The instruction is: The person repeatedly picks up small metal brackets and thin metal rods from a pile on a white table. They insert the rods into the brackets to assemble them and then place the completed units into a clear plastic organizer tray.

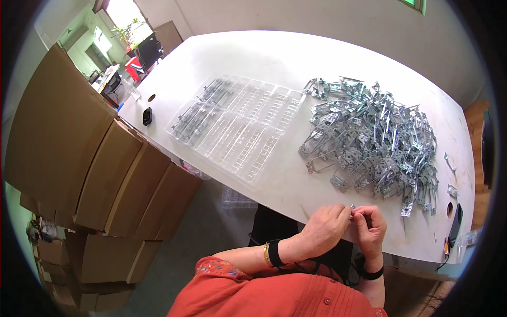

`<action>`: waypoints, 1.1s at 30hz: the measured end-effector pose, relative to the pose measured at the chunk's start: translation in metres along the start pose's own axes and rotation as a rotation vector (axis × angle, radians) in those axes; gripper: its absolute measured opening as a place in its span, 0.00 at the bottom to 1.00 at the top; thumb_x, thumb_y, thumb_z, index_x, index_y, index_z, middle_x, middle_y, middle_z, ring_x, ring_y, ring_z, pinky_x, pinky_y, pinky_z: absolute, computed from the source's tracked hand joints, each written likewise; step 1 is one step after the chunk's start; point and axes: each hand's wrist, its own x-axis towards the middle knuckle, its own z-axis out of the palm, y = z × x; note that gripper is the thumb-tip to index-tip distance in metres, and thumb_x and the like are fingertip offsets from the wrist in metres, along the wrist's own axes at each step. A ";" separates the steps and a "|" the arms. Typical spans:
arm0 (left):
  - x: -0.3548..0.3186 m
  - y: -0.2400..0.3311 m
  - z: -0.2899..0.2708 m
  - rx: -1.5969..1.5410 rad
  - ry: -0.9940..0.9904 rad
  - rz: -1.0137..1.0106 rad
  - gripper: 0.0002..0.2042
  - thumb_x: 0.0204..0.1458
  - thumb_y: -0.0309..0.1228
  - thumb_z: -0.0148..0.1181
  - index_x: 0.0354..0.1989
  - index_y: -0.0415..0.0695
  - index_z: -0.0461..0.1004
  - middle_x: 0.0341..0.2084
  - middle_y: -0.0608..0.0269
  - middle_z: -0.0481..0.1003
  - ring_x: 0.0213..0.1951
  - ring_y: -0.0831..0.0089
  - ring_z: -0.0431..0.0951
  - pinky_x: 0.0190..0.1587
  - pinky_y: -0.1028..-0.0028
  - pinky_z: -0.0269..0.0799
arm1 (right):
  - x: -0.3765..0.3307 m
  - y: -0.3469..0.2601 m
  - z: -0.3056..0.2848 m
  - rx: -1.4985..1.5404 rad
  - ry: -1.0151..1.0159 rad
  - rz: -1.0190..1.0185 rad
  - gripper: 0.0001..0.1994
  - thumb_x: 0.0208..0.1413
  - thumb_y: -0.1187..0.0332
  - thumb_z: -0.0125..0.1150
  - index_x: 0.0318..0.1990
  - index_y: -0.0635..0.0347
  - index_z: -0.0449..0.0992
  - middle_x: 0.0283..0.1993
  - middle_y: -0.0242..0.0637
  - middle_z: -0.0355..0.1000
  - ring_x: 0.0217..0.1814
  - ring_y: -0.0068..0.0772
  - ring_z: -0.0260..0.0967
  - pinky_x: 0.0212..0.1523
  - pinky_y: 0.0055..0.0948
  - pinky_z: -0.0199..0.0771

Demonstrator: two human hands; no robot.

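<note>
Both of my hands meet at the near edge of the white table. My left hand (pixel 326 227) has its fingers pinched together, and my right hand (pixel 371 231) is curled close beside it. Between their fingertips shows a small shiny metal part (pixel 353 207), mostly covered by the fingers. Just beyond my hands lies a big tangled heap of silvery metal parts (pixel 369 137), flat plates with thin rods. Farther left rests a clear plastic tray (pixel 232 150) with rows of slots; similar metal parts (pixel 198 119) fill its left rows.
The white table (pixel 264 50) has a few loose metal pieces (pixel 450 162) near its right end. A black object (pixel 147 116) sits at its left edge. Stacked cardboard boxes (pixel 58 137) stand to the left. A clear tray (pixel 237 198) shows below the table edge.
</note>
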 end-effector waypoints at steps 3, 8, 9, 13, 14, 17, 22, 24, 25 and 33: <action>-0.004 0.010 -0.006 0.037 -0.028 -0.005 0.27 0.53 0.32 0.70 0.59 0.32 0.71 0.43 0.50 0.75 0.44 0.54 0.77 0.48 0.61 0.74 | 0.000 -0.002 0.000 -0.014 0.010 -0.015 0.04 0.68 0.74 0.65 0.43 0.64 0.77 0.45 0.38 0.81 0.43 0.24 0.74 0.47 0.24 0.75; -0.012 0.015 -0.007 0.104 -0.086 -0.009 0.39 0.49 0.34 0.73 0.69 0.29 0.64 0.47 0.47 0.74 0.48 0.54 0.76 0.52 0.60 0.73 | -0.001 0.002 -0.001 0.036 0.005 -0.035 0.04 0.70 0.72 0.63 0.46 0.63 0.77 0.45 0.35 0.79 0.42 0.20 0.75 0.46 0.23 0.78; -0.013 0.013 -0.006 0.121 -0.092 -0.001 0.39 0.49 0.33 0.72 0.70 0.29 0.63 0.47 0.47 0.74 0.47 0.54 0.76 0.52 0.60 0.73 | -0.002 0.003 -0.001 0.049 0.007 -0.037 0.04 0.71 0.71 0.63 0.46 0.63 0.77 0.45 0.35 0.79 0.42 0.20 0.75 0.46 0.23 0.78; -0.016 0.011 -0.005 0.143 -0.126 -0.004 0.36 0.51 0.25 0.64 0.71 0.28 0.61 0.45 0.48 0.73 0.45 0.53 0.75 0.51 0.59 0.73 | -0.003 0.005 -0.002 0.044 0.027 -0.034 0.05 0.70 0.70 0.64 0.47 0.62 0.77 0.44 0.33 0.78 0.41 0.19 0.75 0.45 0.22 0.79; -0.017 0.010 -0.005 0.125 -0.133 -0.007 0.36 0.52 0.23 0.62 0.72 0.29 0.61 0.44 0.48 0.73 0.45 0.52 0.75 0.50 0.59 0.73 | -0.002 0.004 0.000 0.057 0.035 -0.028 0.05 0.70 0.70 0.64 0.47 0.62 0.77 0.44 0.32 0.78 0.41 0.19 0.75 0.44 0.22 0.79; -0.018 0.009 -0.008 0.064 -0.161 -0.021 0.34 0.52 0.18 0.56 0.72 0.29 0.61 0.43 0.46 0.72 0.44 0.49 0.75 0.49 0.58 0.73 | -0.003 0.005 -0.001 0.060 0.052 -0.029 0.06 0.70 0.70 0.64 0.48 0.62 0.77 0.44 0.32 0.79 0.41 0.19 0.76 0.44 0.22 0.79; -0.013 0.005 -0.020 -0.122 -0.256 -0.080 0.32 0.51 0.15 0.53 0.70 0.31 0.61 0.43 0.41 0.72 0.43 0.43 0.76 0.48 0.56 0.74 | -0.004 0.002 0.002 0.132 0.131 -0.013 0.04 0.69 0.75 0.64 0.48 0.63 0.79 0.42 0.34 0.80 0.41 0.22 0.77 0.45 0.22 0.79; -0.008 0.004 -0.019 -0.156 -0.214 -0.137 0.29 0.53 0.16 0.52 0.67 0.33 0.62 0.46 0.37 0.72 0.45 0.38 0.77 0.49 0.51 0.75 | -0.006 0.008 -0.001 0.108 0.182 -0.001 0.04 0.69 0.76 0.64 0.48 0.64 0.79 0.42 0.35 0.81 0.41 0.23 0.79 0.45 0.23 0.80; -0.006 0.000 -0.020 -0.165 -0.248 -0.178 0.29 0.53 0.16 0.53 0.67 0.34 0.63 0.47 0.37 0.72 0.46 0.37 0.77 0.50 0.51 0.75 | -0.004 0.009 0.001 0.103 0.204 -0.010 0.05 0.69 0.77 0.63 0.49 0.64 0.79 0.42 0.36 0.82 0.41 0.23 0.79 0.45 0.24 0.81; 0.002 -0.010 -0.033 -0.182 -0.203 -0.235 0.25 0.51 0.23 0.69 0.58 0.40 0.70 0.48 0.47 0.72 0.44 0.52 0.79 0.44 0.61 0.78 | -0.003 0.002 0.002 0.165 0.242 -0.022 0.06 0.69 0.75 0.64 0.50 0.64 0.79 0.45 0.34 0.82 0.41 0.20 0.78 0.46 0.22 0.80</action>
